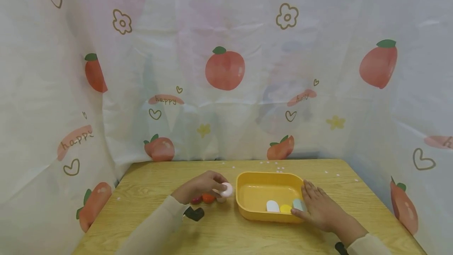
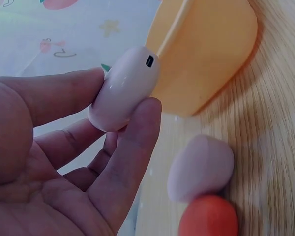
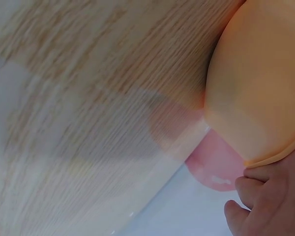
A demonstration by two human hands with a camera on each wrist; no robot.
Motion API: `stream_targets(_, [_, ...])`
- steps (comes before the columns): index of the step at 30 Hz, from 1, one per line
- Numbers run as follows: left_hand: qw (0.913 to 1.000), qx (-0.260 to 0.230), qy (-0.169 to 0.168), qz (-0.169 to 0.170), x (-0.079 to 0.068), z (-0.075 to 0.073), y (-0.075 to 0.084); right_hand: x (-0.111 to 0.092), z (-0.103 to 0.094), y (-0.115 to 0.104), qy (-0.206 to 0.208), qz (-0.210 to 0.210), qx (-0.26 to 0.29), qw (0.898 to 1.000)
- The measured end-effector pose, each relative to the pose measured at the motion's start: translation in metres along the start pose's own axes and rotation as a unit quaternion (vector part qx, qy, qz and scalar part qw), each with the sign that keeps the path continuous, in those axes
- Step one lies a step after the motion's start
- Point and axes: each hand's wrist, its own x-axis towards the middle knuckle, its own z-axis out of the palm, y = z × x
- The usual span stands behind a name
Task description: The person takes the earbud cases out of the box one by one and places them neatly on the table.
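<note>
Pale gadget, lower centre of frame, is pinched by left hand. Tub edge is touched by right hand, thumb apart from fingers. Light squeeze advised; rim should be cleared.

The tray is yellow-orange, the device pale pink. The counter is wood-grained; the curtain is white with red fruit.

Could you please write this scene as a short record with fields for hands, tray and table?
Left hand: pinches a pale pink object with a dark slot
Right hand: rests on the right end of the yellow tray
In tray: white piece, yellow piece, pale green piece
Table, left of tray: dark red piece, orange piece, pale pink piece
</note>
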Motion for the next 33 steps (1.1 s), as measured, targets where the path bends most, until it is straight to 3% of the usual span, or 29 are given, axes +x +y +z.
stream_targets(18, [0.9994, 0.029, 0.019, 0.005, -0.007, -0.028, -0.016, 0.001, 0.001, 0.001, 0.01, -0.005, -0.008, 1.0])
stream_targets(33, [0.9989, 0.005, 0.047, 0.007, -0.03, -0.048, -0.027, 0.001, 0.0, -0.003, 0.013, -0.006, -0.011, 1.0])
